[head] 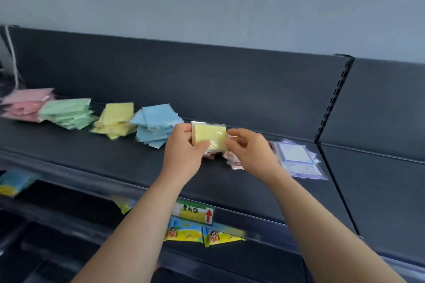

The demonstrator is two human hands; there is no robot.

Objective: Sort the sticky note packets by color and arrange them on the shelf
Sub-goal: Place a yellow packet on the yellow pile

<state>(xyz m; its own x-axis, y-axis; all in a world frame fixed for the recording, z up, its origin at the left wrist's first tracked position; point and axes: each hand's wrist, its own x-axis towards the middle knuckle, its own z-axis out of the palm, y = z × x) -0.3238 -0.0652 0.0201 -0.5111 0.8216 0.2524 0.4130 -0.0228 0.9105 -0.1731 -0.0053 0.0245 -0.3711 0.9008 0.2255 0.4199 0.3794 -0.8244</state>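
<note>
Fingers [202,145]: left hand [181,151], right hand [250,151] pinch yellow packet [210,135] edges (wrapped) | above shelf [110,156].

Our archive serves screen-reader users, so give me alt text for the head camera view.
The left hand and right hand together hold a yellow packet of sticky notes over a dark shelf. Left of it lie a pink stack, green stack, yellow stack and blue stack, in that order; purple-bordered packets lie at the right.

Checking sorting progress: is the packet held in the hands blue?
No, the packet held between the left hand and right hand is yellow.
</note>
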